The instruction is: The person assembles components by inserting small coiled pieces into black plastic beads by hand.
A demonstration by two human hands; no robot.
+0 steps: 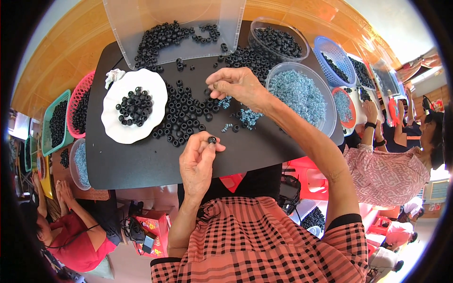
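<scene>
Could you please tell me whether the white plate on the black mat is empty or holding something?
Holding something: the white plate carries a small heap of black rings at its middle; its rim is bare.

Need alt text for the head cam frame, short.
Seen from above, a person's left hand pinches a small black ring over a black mat, while the right hand reaches into loose black rings beside a white plate of them. A clear bowl of pale blue parts sits to the right.
</scene>
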